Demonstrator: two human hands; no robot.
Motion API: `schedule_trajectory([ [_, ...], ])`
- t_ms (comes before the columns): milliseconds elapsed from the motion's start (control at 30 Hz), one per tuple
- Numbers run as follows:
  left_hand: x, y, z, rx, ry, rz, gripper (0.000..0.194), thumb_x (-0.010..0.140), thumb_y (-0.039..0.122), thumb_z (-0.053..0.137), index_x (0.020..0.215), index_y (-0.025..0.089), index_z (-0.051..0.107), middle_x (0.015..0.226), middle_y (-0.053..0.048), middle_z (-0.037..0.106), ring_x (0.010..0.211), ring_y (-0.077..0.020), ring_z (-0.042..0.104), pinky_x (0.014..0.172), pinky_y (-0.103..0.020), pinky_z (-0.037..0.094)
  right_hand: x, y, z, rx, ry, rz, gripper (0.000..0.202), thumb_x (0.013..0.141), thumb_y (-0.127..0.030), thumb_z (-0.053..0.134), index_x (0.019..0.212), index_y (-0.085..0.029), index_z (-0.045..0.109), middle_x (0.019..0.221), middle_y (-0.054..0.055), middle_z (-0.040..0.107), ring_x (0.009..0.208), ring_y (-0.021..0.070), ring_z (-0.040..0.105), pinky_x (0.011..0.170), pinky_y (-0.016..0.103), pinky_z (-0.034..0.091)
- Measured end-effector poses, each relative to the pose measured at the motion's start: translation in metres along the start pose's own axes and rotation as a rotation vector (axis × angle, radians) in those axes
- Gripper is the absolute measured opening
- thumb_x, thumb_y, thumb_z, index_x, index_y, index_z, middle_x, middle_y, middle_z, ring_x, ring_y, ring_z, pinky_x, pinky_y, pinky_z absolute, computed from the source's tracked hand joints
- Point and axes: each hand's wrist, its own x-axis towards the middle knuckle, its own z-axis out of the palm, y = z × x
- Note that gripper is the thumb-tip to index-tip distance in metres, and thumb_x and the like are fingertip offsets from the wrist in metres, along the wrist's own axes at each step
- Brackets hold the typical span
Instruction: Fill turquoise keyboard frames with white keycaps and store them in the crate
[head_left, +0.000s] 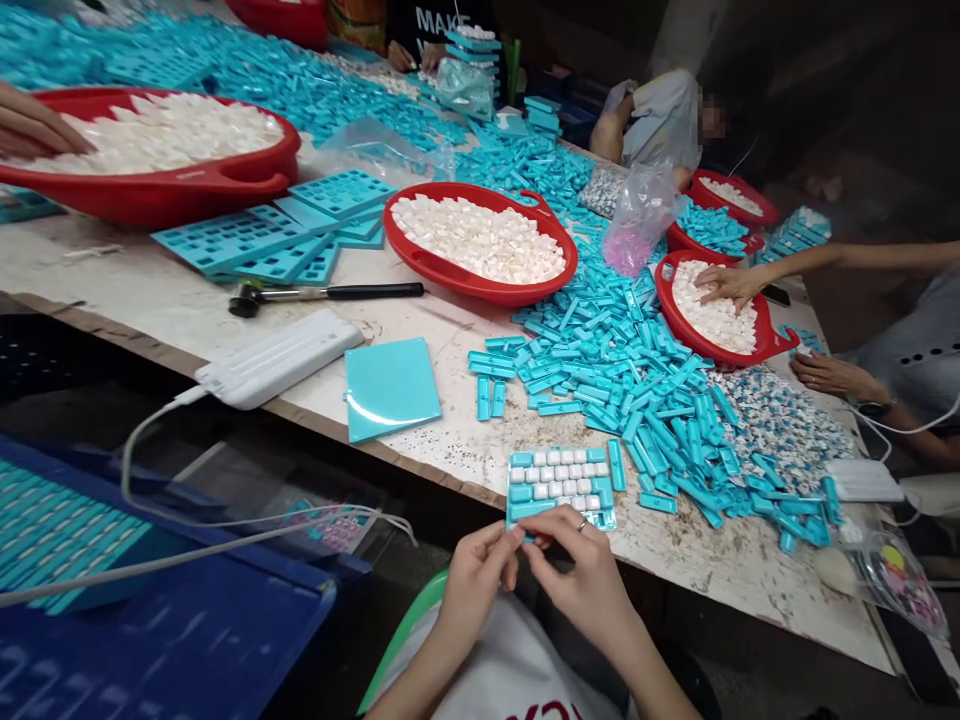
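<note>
A small turquoise keyboard-shaped panel (519, 494) with rows of white and turquoise keys lies at the table's near edge. My left hand (484, 568) and my right hand (576, 556) meet just in front of it, fingers closed in a pinch. A hint of turquoise shows between the fingertips, but what they hold is too small and hidden to name. A ring sits on a finger of my right hand. Beside the panel stretches a heap of long turquoise key pieces (630, 375). A flat turquoise square plate (393, 390) lies to the left.
Red bowls (480, 288) hold white keycaps. A hammer (330, 293), a white power strip (281, 358) with its cable and stacked turquoise frames (232, 240) lie left. Co-workers' hands reach into bowls at left and right. A blue crate (247, 610) stands below the table's edge.
</note>
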Motion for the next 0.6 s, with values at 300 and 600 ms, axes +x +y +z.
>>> schedule_trajectory([
  [300, 0.004, 0.001, -0.015, 0.03, -0.224, -0.155, 0.059, 0.067, 0.077, 0.067, 0.065, 0.018, 0.064, 0.047, 0.0, 0.056, 0.046, -0.0157, 0.051, 0.053, -0.029, 0.042, -0.003, -0.006, -0.028, -0.047, 0.116, -0.021, 0.021, 0.094, -0.016, 0.058, 0.108, -0.022, 0.072, 0.091, 0.004, 0.072, 0.079, 0.0154, 0.068, 0.072, 0.025, 0.057],
  [600, -0.001, 0.011, -0.011, 0.065, -0.197, -0.129, 0.065, 0.07, 0.081, 0.063, 0.065, 0.017, 0.063, 0.044, 0.003, 0.048, 0.046, -0.0123, 0.043, 0.051, -0.026, 0.034, 0.049, 0.087, -0.208, -0.644, 0.615, 0.195, 0.029, 0.09, -0.033, 0.053, 0.1, -0.016, 0.074, 0.099, 0.011, 0.072, 0.077, 0.0217, 0.065, 0.072, 0.035, 0.055],
])
